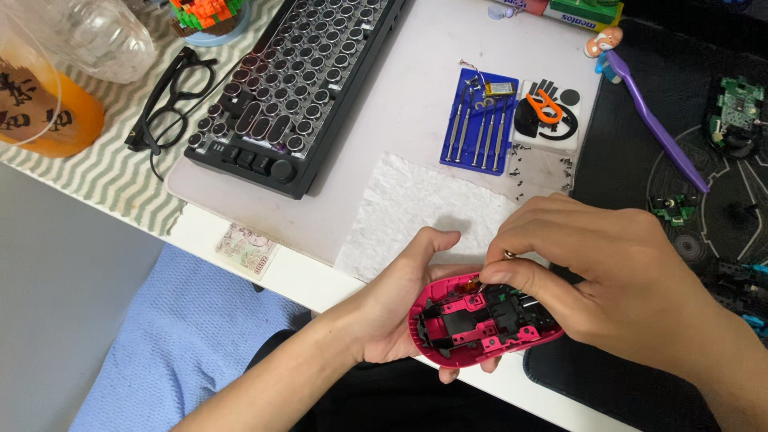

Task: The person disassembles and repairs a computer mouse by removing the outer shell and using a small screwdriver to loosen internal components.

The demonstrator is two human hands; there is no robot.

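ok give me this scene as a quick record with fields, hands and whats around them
left hand: left hand cradles a pink mouse shell, open side up
right hand: right hand pinches a small tool at the shell's top edge
behind hands: white paper towel, blue screwdriver set, loose screws
left side: black keyboard, black glasses
right side: purple toothbrush, green circuit board on a black mat

Black keyboard (296,88) with round keys, angled across the white worktop (400,104). Black-framed glasses (170,104) on a grey zigzag-striped mat (120,172). Orange drink in a clear cup (40,112); clear plastic bottle (100,32). Blue tray of small screwdrivers (478,124). White paper towel (416,212). Purple toothbrush (656,120) on a black mat (640,160). Green circuit board (740,104). Banknote (246,250) at the worktop edge.
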